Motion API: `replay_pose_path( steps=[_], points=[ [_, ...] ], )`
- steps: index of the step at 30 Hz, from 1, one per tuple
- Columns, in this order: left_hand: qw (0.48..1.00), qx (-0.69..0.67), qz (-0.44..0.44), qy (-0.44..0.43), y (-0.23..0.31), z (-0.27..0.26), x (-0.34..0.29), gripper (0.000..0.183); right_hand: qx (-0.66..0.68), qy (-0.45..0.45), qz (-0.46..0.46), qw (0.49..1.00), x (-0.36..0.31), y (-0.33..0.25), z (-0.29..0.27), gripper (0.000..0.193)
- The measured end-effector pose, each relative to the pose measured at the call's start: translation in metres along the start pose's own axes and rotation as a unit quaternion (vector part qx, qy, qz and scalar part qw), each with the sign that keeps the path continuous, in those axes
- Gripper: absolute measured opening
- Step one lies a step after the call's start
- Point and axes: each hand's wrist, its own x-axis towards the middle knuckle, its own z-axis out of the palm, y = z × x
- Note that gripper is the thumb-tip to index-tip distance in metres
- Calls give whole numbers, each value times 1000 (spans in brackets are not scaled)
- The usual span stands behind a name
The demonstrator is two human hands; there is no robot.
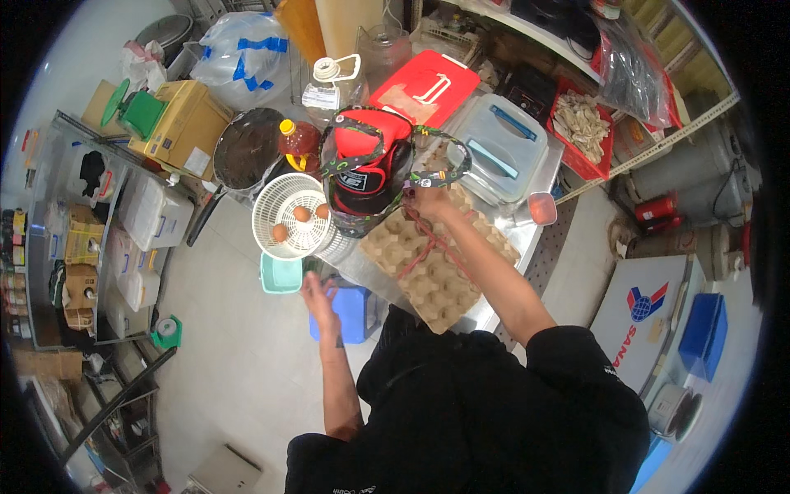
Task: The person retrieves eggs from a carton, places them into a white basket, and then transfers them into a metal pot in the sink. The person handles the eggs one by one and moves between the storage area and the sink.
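Observation:
A grey-brown cardboard egg tray (428,284) with red string (436,239) across it lies on the metal table in front of me. At its far edge is my right hand (429,202), closed, beside the string and the strap of a red and black bag (370,165). What its fingers grip is hidden. My left hand (319,298) hangs off the table's left side, empty, with fingers apart, next to a teal plastic tub (281,274). Beyond it, a white colander (271,198) holds three brown eggs (280,232).
An orange-brown bottle (298,140) with a yellow cap and a dark pan (245,144) stand behind the colander. A red lid (428,86) and a clear lidded box (500,144) fill the back right. Below the table sits a blue stool (344,317). Shelves (90,247) line the left.

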Motion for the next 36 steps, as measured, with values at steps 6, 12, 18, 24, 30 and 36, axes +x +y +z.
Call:
replay_pose_path(
  steps=[6, 12, 18, 24, 30, 36],
  points=[
    [971, 147, 147, -120, -34, 91, -34, 57, 157, -171, 26, 972, 5, 26, -2, 34],
    [960, 230, 129, -90, -34, 89, -63, 49, 126, -243, -31, 961, -10, -2, -23, 34],
    [957, 245, 102, -119, -59, 51, -112, 38, 402, -217, 85, 885, -41, -33, -29, 23],
    [965, 207, 128, -100, -77, 41, -124, 38, 696, -68, 157, 698, -59, -57, -53, 13],
    [926, 289, 210, -120, -64, 38, -116, 41, 589, -90, 95, 798, -84, -117, -99, 17],
    [957, 205, 138, -154, -35, 41, -91, 50, 151, 11, 107, 983, -117, -115, -107, 28]
  ],
)
